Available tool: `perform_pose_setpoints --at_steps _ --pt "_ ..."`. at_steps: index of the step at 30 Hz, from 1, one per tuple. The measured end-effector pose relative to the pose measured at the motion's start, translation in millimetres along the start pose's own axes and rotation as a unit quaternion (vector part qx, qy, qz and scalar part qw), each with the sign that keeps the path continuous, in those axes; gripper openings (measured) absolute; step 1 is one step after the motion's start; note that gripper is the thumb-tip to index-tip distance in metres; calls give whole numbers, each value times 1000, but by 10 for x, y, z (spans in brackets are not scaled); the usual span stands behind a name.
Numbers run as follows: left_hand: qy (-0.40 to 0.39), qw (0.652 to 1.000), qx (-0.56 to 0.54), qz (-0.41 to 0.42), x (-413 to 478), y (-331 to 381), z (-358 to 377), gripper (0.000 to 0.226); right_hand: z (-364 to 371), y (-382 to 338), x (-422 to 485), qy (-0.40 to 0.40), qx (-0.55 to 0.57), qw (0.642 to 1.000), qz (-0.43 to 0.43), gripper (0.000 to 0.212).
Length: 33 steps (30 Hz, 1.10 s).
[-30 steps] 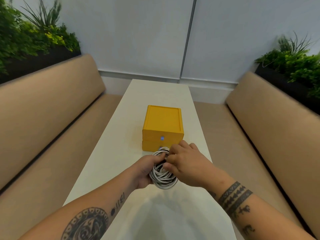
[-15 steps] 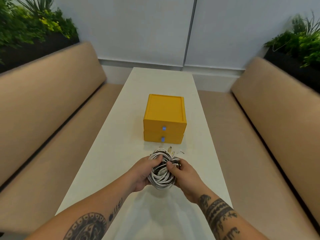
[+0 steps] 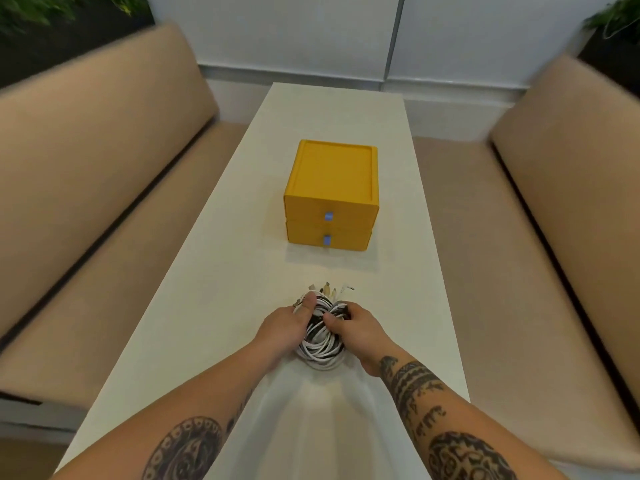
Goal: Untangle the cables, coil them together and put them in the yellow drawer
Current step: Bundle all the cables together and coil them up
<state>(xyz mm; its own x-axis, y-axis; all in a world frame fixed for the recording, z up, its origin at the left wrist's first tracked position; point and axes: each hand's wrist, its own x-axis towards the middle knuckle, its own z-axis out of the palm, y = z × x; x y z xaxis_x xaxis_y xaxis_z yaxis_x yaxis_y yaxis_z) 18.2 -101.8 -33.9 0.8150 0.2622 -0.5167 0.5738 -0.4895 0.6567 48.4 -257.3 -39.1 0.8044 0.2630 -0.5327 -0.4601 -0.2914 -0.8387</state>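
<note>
A coil of white and black cables [image 3: 320, 344] sits between my hands near the middle of the white table [image 3: 214, 306]. My left hand [image 3: 285, 327] grips its left side, thumb laid over the top. My right hand [image 3: 356, 329] grips the right side, thumb pressed into the centre. Several plug ends [image 3: 329, 289] stick out of the far side of the coil. The yellow drawer unit [image 3: 332, 195] stands further along the table, apart from the coil. Both of its drawers are closed, each with a blue pull tab [image 3: 328, 216].
Beige padded benches run along both sides of the table, the left bench [image 3: 104, 161] and the right bench [image 3: 554, 188]. A white wall closes off the far end. Plants in dark planters [image 3: 52, 15] sit behind the bench backs.
My hands have pulled the coil back from the drawer unit towards me, and my right hand has shifted from on top of the coil to gripping its right side.
</note>
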Motion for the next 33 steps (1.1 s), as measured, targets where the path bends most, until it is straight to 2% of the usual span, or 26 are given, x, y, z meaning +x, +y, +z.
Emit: perform_pose_setpoints --at_steps 3,6,9,11,14,18,25,28,33 --pt "17 996 86 7 74 -3 59 88 -12 20 34 5 -37 999 13 40" --pt "59 994 91 -5 119 -6 126 78 -26 33 68 11 -90 996 12 43" --pt "90 994 53 -34 118 -22 180 72 -67 10 83 41 -219 975 15 78" --pt "94 994 45 -33 95 -3 204 74 -125 46 73 38 -215 976 26 89" --pt "92 995 10 -43 50 51 178 76 -234 41 -15 14 -136 990 27 102" --pt "81 994 -61 -46 33 51 90 70 -285 -6 -71 -8 -74 997 14 79" --pt "75 991 -106 -40 -19 70 -77 55 -356 -85 -92 23 -72 997 19 73" --pt "61 994 -90 -10 2 126 -158 45 -329 -109 -87 45 -92 995 16 71" --pt "17 998 -33 42 119 199 -202 42 -189 -129 -109 66 -115 991 23 71"
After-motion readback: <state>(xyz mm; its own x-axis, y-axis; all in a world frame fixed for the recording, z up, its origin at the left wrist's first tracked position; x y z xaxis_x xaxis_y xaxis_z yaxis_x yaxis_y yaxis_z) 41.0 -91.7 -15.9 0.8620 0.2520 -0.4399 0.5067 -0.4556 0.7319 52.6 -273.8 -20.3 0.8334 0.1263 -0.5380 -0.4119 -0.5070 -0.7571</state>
